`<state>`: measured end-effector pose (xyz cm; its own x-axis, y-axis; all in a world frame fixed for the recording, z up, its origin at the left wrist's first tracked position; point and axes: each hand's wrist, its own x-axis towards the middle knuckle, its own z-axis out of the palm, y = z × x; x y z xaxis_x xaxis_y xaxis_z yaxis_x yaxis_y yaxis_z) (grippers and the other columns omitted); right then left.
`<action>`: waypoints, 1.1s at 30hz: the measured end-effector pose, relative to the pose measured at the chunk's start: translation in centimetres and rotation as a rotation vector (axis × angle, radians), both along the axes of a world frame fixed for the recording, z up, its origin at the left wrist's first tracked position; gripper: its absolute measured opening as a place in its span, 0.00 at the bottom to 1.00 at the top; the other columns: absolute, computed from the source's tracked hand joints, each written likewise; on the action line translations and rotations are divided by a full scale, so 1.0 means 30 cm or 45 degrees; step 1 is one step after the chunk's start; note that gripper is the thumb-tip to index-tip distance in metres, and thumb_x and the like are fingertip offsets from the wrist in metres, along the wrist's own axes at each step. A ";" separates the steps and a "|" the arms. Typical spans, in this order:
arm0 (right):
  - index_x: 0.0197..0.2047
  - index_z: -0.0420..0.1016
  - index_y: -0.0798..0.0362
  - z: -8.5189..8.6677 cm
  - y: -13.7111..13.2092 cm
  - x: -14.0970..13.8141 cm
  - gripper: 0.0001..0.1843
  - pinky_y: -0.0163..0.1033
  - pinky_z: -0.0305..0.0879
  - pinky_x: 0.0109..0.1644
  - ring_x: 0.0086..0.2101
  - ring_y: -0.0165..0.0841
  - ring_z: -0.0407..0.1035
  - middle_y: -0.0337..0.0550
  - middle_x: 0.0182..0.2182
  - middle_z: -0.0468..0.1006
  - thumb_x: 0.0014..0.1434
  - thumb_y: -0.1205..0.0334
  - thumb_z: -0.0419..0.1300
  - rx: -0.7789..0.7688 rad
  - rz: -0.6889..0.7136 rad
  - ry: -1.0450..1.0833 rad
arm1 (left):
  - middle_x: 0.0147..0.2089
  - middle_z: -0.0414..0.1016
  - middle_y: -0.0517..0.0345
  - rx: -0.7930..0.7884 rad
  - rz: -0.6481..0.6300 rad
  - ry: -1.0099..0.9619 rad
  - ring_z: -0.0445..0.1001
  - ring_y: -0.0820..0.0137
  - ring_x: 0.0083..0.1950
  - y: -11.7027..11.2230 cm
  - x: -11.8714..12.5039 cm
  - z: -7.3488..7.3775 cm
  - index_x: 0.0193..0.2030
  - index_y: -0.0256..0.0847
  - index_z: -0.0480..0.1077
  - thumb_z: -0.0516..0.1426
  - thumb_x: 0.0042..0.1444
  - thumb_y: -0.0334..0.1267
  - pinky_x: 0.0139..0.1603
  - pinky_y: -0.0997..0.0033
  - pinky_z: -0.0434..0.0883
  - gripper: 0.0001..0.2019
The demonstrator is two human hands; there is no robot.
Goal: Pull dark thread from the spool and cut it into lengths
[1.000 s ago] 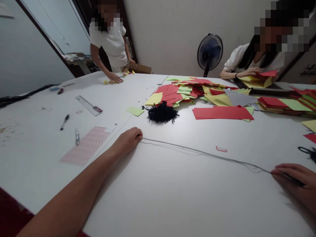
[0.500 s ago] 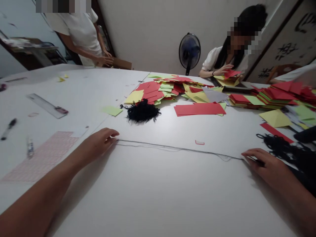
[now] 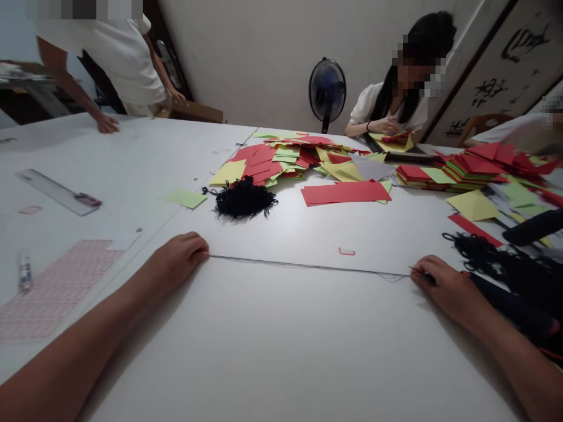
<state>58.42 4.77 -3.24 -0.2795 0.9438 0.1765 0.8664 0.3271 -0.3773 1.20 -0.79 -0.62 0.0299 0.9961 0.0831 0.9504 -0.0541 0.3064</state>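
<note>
A thin dark thread (image 3: pixel 303 266) runs nearly straight across the white table between my hands, with a small loose loop hanging near its right end. My left hand (image 3: pixel 182 258) rests on the table, its fingers pinched on the thread's left end. At the other end, my right hand (image 3: pixel 444 287) pinches the thread too; a thin dark tip shows at its fingers, too small to name. Beyond my left hand lies a tangled bundle of black yarn (image 3: pixel 245 198). More black yarn (image 3: pixel 505 269) is heaped past my right hand.
Red, yellow and green paper (image 3: pixel 264 161) is piled at the back, with red strips (image 3: pixel 345 192) in front. Leftward lie a clear ruler (image 3: pixel 55 190), a cutter (image 3: pixel 88 200), a glue stick (image 3: pixel 25 272) and a printed sheet (image 3: pixel 57 293). Two people work across the table (image 3: pixel 281 351).
The thread's strands have drawn together and straightened. My hands are slightly nearer each other. My view has turned right. At the far left, a person's hand now rests on the table.
</note>
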 end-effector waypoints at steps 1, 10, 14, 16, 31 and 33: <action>0.30 0.69 0.47 0.004 0.000 0.003 0.13 0.42 0.66 0.34 0.32 0.35 0.71 0.44 0.35 0.76 0.61 0.49 0.53 0.013 -0.015 -0.034 | 0.37 0.72 0.50 0.001 0.010 0.013 0.70 0.62 0.40 -0.001 0.000 -0.003 0.29 0.44 0.65 0.46 0.58 0.49 0.42 0.62 0.67 0.15; 0.31 0.69 0.47 0.014 -0.001 0.024 0.14 0.41 0.63 0.30 0.30 0.35 0.71 0.45 0.37 0.76 0.60 0.48 0.51 0.095 -0.084 -0.109 | 0.38 0.71 0.51 -0.003 0.051 0.055 0.70 0.60 0.40 -0.002 -0.006 -0.023 0.30 0.44 0.65 0.46 0.59 0.48 0.42 0.61 0.66 0.14; 0.36 0.74 0.46 0.024 0.000 0.039 0.14 0.44 0.68 0.36 0.36 0.39 0.74 0.47 0.39 0.79 0.58 0.47 0.54 0.068 -0.080 0.003 | 0.38 0.71 0.51 -0.001 0.060 0.042 0.70 0.60 0.40 -0.004 -0.004 -0.024 0.30 0.44 0.65 0.46 0.59 0.48 0.42 0.61 0.66 0.14; 0.37 0.76 0.45 0.036 -0.003 0.037 0.15 0.46 0.70 0.41 0.39 0.41 0.75 0.47 0.40 0.80 0.56 0.46 0.55 0.087 -0.105 0.079 | 0.38 0.72 0.51 0.010 0.052 0.038 0.70 0.60 0.40 -0.006 -0.004 -0.023 0.30 0.44 0.65 0.46 0.59 0.48 0.42 0.61 0.66 0.14; 0.27 0.79 0.46 0.104 0.029 -0.139 0.13 0.41 0.68 0.33 0.29 0.35 0.73 0.44 0.35 0.80 0.52 0.48 0.58 -0.162 -0.018 0.080 | 0.38 0.72 0.50 -0.027 0.082 0.053 0.70 0.60 0.40 -0.010 0.008 -0.004 0.30 0.44 0.65 0.46 0.58 0.49 0.41 0.61 0.66 0.14; 0.26 0.77 0.46 0.103 0.033 -0.136 0.14 0.41 0.67 0.33 0.29 0.35 0.72 0.45 0.34 0.79 0.54 0.48 0.57 -0.147 0.003 0.074 | 0.39 0.73 0.50 -0.024 0.084 0.052 0.70 0.61 0.40 -0.011 0.008 -0.005 0.30 0.44 0.66 0.46 0.58 0.48 0.41 0.61 0.66 0.14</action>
<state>54.35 5.77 -0.16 -0.2744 0.9581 0.0826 0.8411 0.2807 -0.4623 1.45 -1.11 -0.79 -0.0328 0.9974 0.0643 0.9635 0.0145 0.2674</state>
